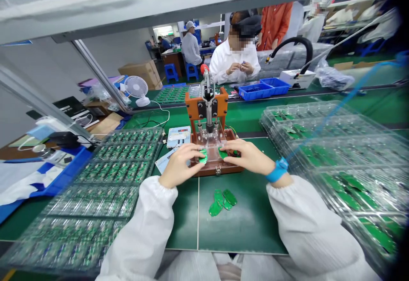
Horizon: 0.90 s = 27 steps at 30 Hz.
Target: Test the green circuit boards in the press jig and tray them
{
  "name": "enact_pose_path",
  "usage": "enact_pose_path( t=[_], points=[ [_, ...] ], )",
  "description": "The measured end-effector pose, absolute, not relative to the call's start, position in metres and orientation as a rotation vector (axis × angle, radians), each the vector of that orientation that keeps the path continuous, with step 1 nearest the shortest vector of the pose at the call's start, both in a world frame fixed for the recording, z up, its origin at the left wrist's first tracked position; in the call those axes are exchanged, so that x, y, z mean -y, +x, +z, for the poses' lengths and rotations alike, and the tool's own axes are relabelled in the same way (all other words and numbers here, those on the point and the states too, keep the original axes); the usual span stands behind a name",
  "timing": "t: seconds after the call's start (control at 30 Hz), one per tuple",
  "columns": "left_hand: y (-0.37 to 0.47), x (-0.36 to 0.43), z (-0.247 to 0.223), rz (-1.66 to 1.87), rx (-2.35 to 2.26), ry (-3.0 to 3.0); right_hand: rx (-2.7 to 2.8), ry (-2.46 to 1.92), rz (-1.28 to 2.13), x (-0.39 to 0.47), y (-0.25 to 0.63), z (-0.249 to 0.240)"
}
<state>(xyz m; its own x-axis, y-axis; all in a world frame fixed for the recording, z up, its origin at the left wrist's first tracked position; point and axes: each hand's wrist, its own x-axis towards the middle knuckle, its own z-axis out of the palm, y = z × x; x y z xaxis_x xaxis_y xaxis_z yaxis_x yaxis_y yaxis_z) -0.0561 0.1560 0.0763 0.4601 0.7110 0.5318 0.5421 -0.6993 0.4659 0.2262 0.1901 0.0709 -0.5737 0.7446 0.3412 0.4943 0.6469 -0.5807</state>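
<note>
My left hand (182,162) pinches a small green circuit board (203,157) by its edge, over the left side of the base of an orange press fixture (192,107). On the right side of that base, my right hand (247,156) has thumb and fingers closed about a second green board (223,153). A blue wrist strap (277,170) circles my right wrist. The fixture has a vertical lever mechanism and a brown base (231,169). Several loose green boards (216,204) lie in a small overlapping pile on the green mat (243,230) before me.
Left stands a clear tray (111,187) filled with boards; on the right, clear trays (319,170) hold more. Behind the fixture are a white fan (136,88), blue bins (257,91) and a seated co-worker (234,59). A shelf beam (159,4) crosses overhead.
</note>
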Motion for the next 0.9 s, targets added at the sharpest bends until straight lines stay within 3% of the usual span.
enact_pose_path(
  t=[0.9],
  points=[
    [-0.05, -0.182, 0.048, 1.025, -1.162, 2.375, 2.331, -0.924, 0.509, -0.21, 0.212, 0.056]
  ],
)
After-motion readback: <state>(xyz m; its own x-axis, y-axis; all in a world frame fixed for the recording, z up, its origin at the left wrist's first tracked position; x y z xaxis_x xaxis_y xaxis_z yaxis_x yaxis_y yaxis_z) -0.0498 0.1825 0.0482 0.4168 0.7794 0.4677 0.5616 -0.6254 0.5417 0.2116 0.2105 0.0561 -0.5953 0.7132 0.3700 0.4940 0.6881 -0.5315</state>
